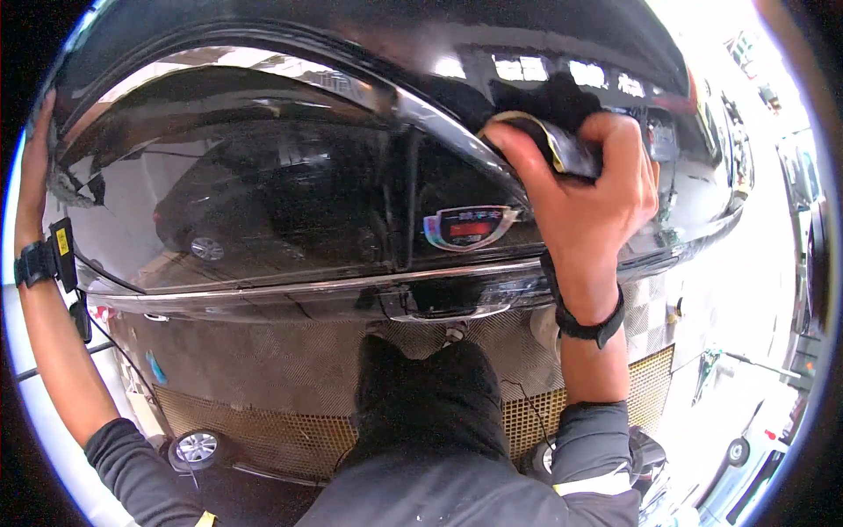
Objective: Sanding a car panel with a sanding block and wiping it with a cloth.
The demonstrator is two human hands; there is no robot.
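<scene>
In front of me is a glossy black car (562, 39), its side window (272, 184) framed by a bright trim strip (452, 132). My right hand (606, 198) is closed round a folded dark cloth (575, 158) with a yellowish edge. It holds the cloth at the roof edge, just above the trim; part of the cloth is hidden by the fingers. At the far left, my left hand (37, 158) rests along the car's body with fingers stretched out, holding nothing visible. A shield-shaped sticker (470, 228) sits on the glass below my right hand.
Below the window is a door handle (461, 314). Around my feet lies a grey textured floor (290, 351), with yellowish grating (263, 430) behind. Another vehicle's wheel (195, 448) shows at the lower left. A pale car (746, 465) stands at the lower right.
</scene>
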